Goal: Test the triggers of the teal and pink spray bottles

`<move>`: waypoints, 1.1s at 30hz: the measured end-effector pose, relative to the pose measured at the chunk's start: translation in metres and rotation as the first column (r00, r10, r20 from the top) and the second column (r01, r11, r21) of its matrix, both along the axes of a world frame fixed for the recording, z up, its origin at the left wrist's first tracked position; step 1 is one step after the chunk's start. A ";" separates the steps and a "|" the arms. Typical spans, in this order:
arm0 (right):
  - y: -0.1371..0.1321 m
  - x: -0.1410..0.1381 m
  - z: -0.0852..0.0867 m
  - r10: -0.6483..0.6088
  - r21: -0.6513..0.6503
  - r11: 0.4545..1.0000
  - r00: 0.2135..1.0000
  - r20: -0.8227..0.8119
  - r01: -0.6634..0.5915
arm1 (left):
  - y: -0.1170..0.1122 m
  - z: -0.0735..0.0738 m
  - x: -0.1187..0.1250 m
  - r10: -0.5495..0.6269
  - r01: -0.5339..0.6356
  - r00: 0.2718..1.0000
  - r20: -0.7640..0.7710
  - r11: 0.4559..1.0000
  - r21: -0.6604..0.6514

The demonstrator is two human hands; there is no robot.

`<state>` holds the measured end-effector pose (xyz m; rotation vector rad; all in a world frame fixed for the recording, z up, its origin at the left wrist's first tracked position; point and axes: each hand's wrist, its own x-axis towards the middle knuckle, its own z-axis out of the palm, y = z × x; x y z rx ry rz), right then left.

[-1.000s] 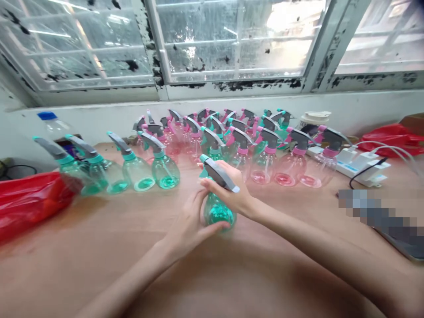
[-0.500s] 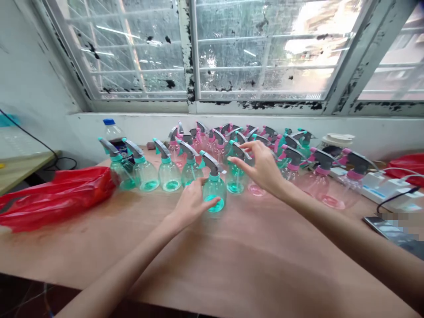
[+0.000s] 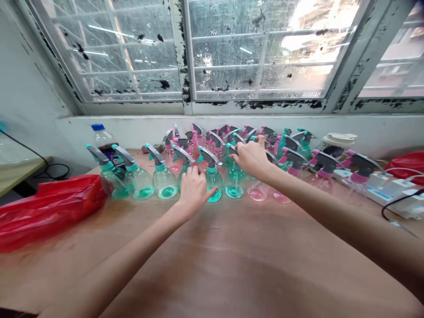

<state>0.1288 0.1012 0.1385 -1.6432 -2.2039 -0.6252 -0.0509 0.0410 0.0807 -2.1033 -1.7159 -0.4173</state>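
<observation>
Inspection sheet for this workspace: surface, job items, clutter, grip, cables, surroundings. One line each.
Surface: brown tabletop, shadowed in front.
Job items: green spray bottles and pink spray bottles, standing in rows.
Clutter: red plastic bag at left, blue-capped drink bottle, white-lidded cup.
Grip: left hand before green bottles, thumb spread; right hand at central spray heads; contact unclear for both.
Cables: white cables and black cable near power strip; another far left.
Surroundings: barred window, paint peeling from its frame.

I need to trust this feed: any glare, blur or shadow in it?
Head view: bright glare washes out the upper right of the middle window pane; head view: the red plastic at left looks softer than the green spray bottles; head view: diffuse shadow dims the near table.
</observation>
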 end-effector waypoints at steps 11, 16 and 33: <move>-0.021 0.014 0.003 0.089 -0.037 0.995 0.996 0.025 -0.089 | -0.006 0.002 0.000 0.018 -0.018 1.000 0.007 1.000 0.002; -0.056 0.033 0.001 0.166 -0.043 0.985 0.986 0.030 -0.165 | -0.049 0.003 0.011 -0.063 0.064 0.994 0.094 0.998 -0.005; -0.171 0.154 -0.018 0.401 -0.238 0.798 0.782 -0.477 -0.554 | -0.113 -0.030 0.111 -0.408 0.645 0.692 0.595 0.720 -0.256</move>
